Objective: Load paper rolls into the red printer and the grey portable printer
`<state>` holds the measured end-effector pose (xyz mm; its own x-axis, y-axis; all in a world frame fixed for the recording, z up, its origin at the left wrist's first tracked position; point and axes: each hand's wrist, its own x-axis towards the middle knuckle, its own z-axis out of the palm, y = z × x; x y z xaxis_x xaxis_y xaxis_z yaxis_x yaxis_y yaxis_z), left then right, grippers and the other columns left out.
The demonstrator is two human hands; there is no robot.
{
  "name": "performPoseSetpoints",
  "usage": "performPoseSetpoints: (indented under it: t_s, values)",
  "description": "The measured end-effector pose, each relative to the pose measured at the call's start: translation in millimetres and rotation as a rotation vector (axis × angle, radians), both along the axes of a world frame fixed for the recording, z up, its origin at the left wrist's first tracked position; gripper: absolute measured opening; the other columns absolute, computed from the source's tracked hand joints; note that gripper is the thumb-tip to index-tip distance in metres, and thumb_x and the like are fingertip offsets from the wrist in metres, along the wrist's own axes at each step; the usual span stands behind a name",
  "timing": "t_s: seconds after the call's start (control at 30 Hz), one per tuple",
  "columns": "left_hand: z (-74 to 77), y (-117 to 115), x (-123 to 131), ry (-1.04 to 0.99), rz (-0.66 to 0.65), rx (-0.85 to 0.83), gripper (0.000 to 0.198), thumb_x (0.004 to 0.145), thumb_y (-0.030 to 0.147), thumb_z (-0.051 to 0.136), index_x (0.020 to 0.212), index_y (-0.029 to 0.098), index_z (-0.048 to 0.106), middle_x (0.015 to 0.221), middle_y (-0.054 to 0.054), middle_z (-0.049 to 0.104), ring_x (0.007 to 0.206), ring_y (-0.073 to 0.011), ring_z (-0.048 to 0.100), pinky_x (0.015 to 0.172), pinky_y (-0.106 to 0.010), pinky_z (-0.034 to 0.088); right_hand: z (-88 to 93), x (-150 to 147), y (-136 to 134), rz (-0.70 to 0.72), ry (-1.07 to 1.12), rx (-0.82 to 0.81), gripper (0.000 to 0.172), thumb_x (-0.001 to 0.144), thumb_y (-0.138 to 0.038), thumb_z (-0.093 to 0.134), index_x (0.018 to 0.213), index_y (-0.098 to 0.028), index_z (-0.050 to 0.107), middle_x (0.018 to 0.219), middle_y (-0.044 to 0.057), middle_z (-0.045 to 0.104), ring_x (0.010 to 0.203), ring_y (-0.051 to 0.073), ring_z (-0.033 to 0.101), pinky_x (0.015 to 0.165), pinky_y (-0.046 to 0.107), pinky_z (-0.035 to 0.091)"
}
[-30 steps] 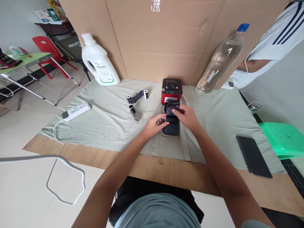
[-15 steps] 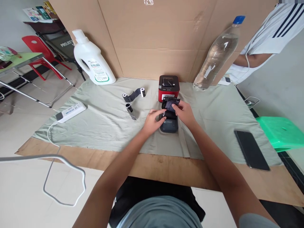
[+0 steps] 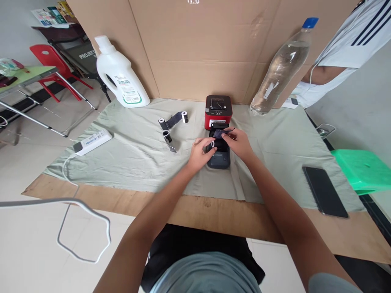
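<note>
A small dark grey printer (image 3: 218, 158) lies on the pale green cloth (image 3: 137, 154), just in front of a red and black printer (image 3: 218, 112). My left hand (image 3: 200, 152) pinches a small roll with a white core at the dark printer's left side. My right hand (image 3: 238, 142) holds the dark paper strip (image 3: 219, 133) that runs from that roll, above the printer's open top. Two more dark rolls joined by a strip (image 3: 173, 120) and a single roll (image 3: 168, 140) lie to the left.
A white detergent jug (image 3: 119, 75) and a leaning clear bottle (image 3: 281, 67) stand against the cardboard backdrop (image 3: 201, 44). A white power strip (image 3: 91, 141) lies at left, a black phone (image 3: 324, 191) at right. Another person's sleeve and arm (image 3: 339, 53) are at the far right.
My hands have moved slightly up along the dark printer. The dark strip has been drawn lower and flatter over the printer's top, and my left fingers now pinch the roll's core.
</note>
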<state>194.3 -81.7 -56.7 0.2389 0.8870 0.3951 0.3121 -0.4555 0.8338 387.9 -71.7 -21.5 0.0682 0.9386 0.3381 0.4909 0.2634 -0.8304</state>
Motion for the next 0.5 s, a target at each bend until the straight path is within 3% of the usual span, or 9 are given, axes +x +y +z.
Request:
performPoseSetpoints:
  t_s: [0.13, 0.23, 0.37, 0.5]
  values:
    - [-1.9, -2, -1, -0.092, 0.023, -0.059, 0.035, 0.087, 0.027, 0.074, 0.122, 0.024, 0.071, 0.116, -0.008, 0.076, 0.126, -0.0273, 0.065, 0.105, -0.041, 0.055, 3.2, 5, 0, 0.047, 0.038, -0.009, 0.022, 0.075, -0.031, 0.065, 0.094, -0.021, 0.070, 0.090, 0.005, 0.074, 0.083, 0.022, 0.067, 0.076, 0.035, 0.050]
    - [-5.3, -4, 0, -0.179, 0.030, -0.081, 0.037, 0.087, 0.029, 0.076, 0.122, 0.024, 0.070, 0.115, -0.009, 0.076, 0.124, -0.0276, 0.067, 0.104, -0.041, 0.056, 9.5, 5, -3, 0.052, 0.059, -0.059, 0.019, 0.079, -0.036, 0.063, 0.088, -0.020, 0.070, 0.083, 0.005, 0.073, 0.079, 0.021, 0.066, 0.074, 0.035, 0.050]
    - [-8.0, -10, 3, -0.311, 0.058, -0.064, 0.033, 0.087, 0.032, 0.077, 0.118, 0.022, 0.068, 0.120, -0.009, 0.072, 0.121, -0.0255, 0.070, 0.108, -0.040, 0.054, 18.4, -2, -9, 0.163, 0.096, -0.214, 0.019, 0.078, -0.033, 0.065, 0.090, -0.020, 0.073, 0.079, 0.004, 0.072, 0.072, 0.020, 0.066, 0.072, 0.036, 0.053]
    - [-5.4, -17, 3, -0.249, 0.101, -0.012, 0.034, 0.084, 0.040, 0.080, 0.109, 0.023, 0.065, 0.117, -0.008, 0.071, 0.116, -0.0248, 0.070, 0.108, -0.043, 0.053, 20.9, -6, -10, 0.171, 0.278, -0.205, 0.029, 0.075, -0.031, 0.069, 0.102, -0.021, 0.075, 0.094, 0.005, 0.076, 0.083, 0.022, 0.069, 0.076, 0.037, 0.056]
